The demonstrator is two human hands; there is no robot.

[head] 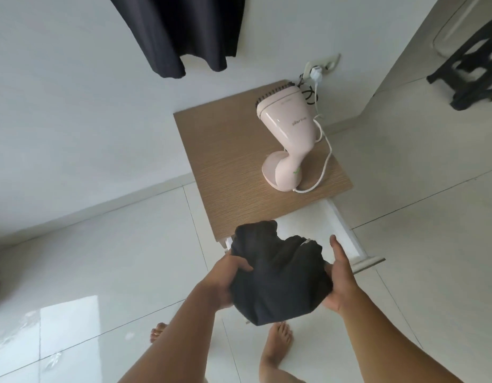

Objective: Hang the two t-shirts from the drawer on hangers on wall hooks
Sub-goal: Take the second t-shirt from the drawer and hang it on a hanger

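Note:
A bundled black t-shirt (278, 275) is held between both hands above the open white drawer (347, 239) of a small wooden cabinet (228, 161). My left hand (225, 280) grips its left side with the thumb on top. My right hand (340, 277) cups its right side, thumb raised. Another black garment (184, 31) hangs against the white wall at the top; its hanger and hook are out of view. The inside of the drawer is mostly hidden by the bundle.
A pink handheld steamer (286, 139) stands on the cabinet top, its white cord running to a wall socket (322, 64). A black stool (471, 67) is at the far right. My bare feet (278, 344) stand on glossy white floor tiles.

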